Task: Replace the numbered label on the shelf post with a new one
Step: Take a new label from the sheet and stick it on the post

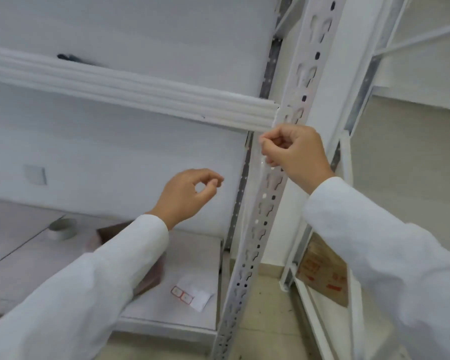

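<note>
The white perforated shelf post (270,188) runs diagonally up the middle of the view. My right hand (294,154) is against its front face just below the shelf beam, fingers curled, thumb and forefinger pinched at the post's left edge. A small pale glossy strip, the label (263,162), shows on the post directly under those fingertips; no number is readable. My left hand (187,196) hovers in the air left of the post, thumb and forefinger tips touching in a ring with nothing visible between them. A label sheet (192,297) with two red-bordered labels lies on the lower shelf.
The white shelf beam (130,92) crosses above my hands. On the lower shelf (190,255) sit a tape roll (63,228) and a brown box (109,233), partly behind my left sleeve. A cardboard box (322,271) stands in the neighbouring rack at right.
</note>
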### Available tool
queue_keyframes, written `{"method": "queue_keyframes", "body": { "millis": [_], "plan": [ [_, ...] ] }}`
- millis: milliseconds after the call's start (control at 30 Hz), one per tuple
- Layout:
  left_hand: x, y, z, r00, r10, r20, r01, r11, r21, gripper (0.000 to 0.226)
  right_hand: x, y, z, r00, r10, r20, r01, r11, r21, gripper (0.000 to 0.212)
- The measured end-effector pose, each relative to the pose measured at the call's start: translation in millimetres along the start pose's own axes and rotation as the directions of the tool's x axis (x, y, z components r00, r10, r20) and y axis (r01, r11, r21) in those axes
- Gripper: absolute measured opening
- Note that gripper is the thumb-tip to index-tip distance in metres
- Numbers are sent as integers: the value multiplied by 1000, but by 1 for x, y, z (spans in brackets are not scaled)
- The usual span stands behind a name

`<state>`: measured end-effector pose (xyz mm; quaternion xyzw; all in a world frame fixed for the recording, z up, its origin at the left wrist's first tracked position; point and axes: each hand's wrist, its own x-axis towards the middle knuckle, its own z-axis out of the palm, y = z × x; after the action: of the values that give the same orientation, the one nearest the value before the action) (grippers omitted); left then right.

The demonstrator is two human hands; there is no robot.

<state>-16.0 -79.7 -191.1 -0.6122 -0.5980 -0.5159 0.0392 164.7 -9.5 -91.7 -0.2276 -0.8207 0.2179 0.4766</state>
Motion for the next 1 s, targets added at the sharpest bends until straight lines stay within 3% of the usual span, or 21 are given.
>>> {"method": "queue_keyframes", "body": {
  "millis": [67, 167, 333, 433, 533, 600, 633, 733, 833, 900, 1000],
  "plan": [
    [-25, -42, -2, 969, -200, 147, 194, 979, 55, 20, -15, 3, 33, 983, -10, 185, 15, 999, -29, 6],
    [-63, -98, -5, 874, -419, 246, 401, 908, 123, 18, -46, 24, 96, 896, 20, 444, 39, 991, -125, 12],
    [-87, -149, -10, 731, -563, 385, 360, 798, 483, 30, -91, 106, 202, 685, 261, 681, 59, 911, -409, 23],
    [-85, -164, -9, 719, -581, 381, 372, 785, 495, 32, -116, 157, 241, 532, 490, 690, 19, 808, -588, 25],
    [-86, -182, -9, 703, -628, 334, 453, 757, 470, 31, -121, 191, 265, 480, 598, 642, -12, 737, -676, 32],
    [-88, -190, -6, 697, -644, 314, 491, 749, 445, 30, -121, 208, 276, 428, 648, 630, -46, 712, -701, 18],
    [-88, -193, -5, 700, -643, 311, 498, 751, 434, 29, -124, 215, 280, 392, 673, 627, -57, 698, -714, 22],
    [-89, -195, -1, 687, -652, 320, 502, 745, 440, 28, -148, 234, 292, 279, 755, 594, 42, 608, -793, 64],
    [-90, -194, -2, 678, -657, 331, 506, 743, 439, 30, -173, 243, 299, 269, 760, 591, 88, 592, -801, 49],
    [-89, -192, -4, 675, -662, 326, 528, 742, 413, 28, -177, 241, 299, 331, 722, 607, 91, 616, -782, 34],
    [-88, -183, -5, 673, -664, 326, 539, 742, 398, 27, -177, 237, 294, 410, 688, 599, 43, 642, -766, 30]
  ]
}}
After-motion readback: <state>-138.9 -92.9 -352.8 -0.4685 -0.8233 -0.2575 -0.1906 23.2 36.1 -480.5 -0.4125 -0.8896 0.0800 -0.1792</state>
